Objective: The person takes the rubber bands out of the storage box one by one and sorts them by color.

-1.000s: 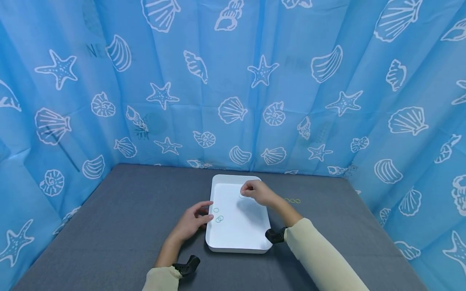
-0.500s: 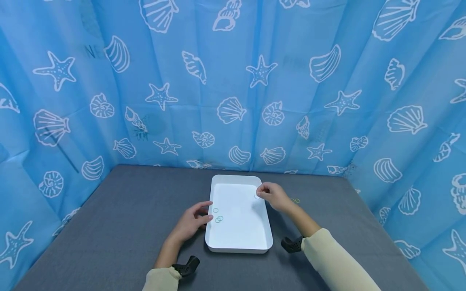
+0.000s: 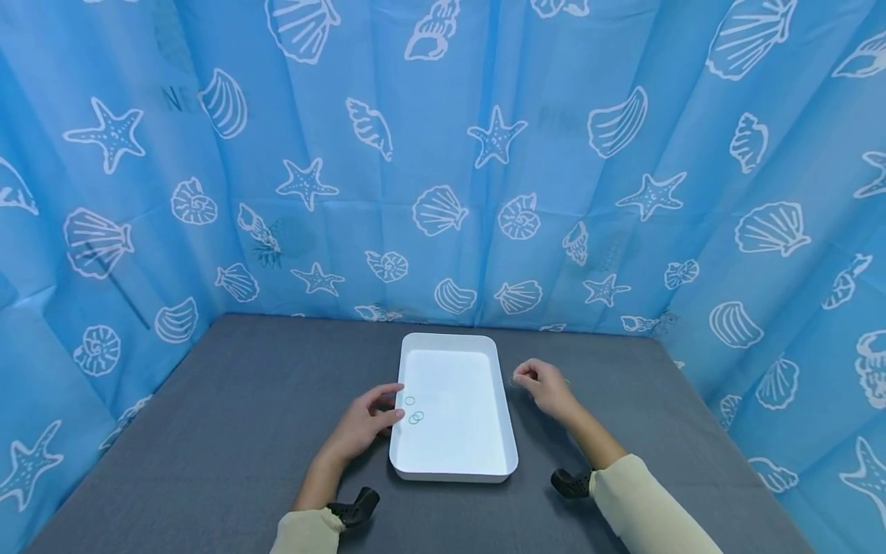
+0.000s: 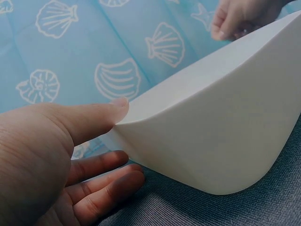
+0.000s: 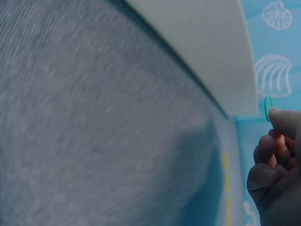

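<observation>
White tray (image 3: pixel 453 450) sat on the grey table (image 3: pixel 228 415), long side running away from the person. Three small green rings (image 3: pixel 414 412) lay inside it, close to its left wall.

Left hand (image 3: pixel 363 423) rested at the tray's left edge: thumb on the rim, the other fingers (image 4: pixel 110 181) relaxed and nearly straight along the outer wall, down on the cloth. It held nothing.

Right hand (image 3: pixel 547 387) hung just right of the tray, over the table, apart from the rim. Fingers curled, with a teal ring (image 5: pixel 267 108) pinched edge-on at the fingertip; the wrist view showed it clearly, while the head view showed only a faint speck there. The ring was off the table, level with the tray's far right corner.

More rings (image 5: pixel 225 183) lay in a row on the table beneath that hand, yellowish in the blurred wrist view; count uncertain.

Blue curtain (image 3: pixel 443 154) with white shells and starfish enclosed the table on three sides.
</observation>
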The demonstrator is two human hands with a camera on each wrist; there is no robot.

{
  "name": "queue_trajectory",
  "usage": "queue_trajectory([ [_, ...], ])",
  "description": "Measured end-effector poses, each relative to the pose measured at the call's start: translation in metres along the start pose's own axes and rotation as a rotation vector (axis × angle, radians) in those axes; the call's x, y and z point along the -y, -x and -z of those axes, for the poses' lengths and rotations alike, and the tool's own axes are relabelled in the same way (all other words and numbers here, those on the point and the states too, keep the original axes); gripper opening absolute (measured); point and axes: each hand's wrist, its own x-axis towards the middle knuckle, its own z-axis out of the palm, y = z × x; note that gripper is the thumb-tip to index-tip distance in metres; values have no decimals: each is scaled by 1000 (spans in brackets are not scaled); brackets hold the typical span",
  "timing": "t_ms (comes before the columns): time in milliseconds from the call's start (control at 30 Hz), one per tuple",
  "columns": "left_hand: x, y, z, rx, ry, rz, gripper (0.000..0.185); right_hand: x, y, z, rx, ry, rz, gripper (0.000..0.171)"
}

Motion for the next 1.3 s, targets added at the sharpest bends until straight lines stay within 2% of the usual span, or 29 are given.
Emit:
queue_trajectory([
  [167,0,0,-1,-5,-10,-2,45,-14,2,-2,-45,34,-24,6],
  [400,1,0,-1,-8,-17,5,46,-25,0,-4,-57,62,-71,8],
  [600,0,1,-1,-11,-21,-6,45,-29,-3,-3,-60,99,-71,8],
  [1033,1,0,-3,-13,-21,-8,45,-29,-11,-3,-29,163,-143,9],
  [1300,2,0,-2,-12,-20,-13,46,-28,-12,-3,-6,206,-137,9],
])
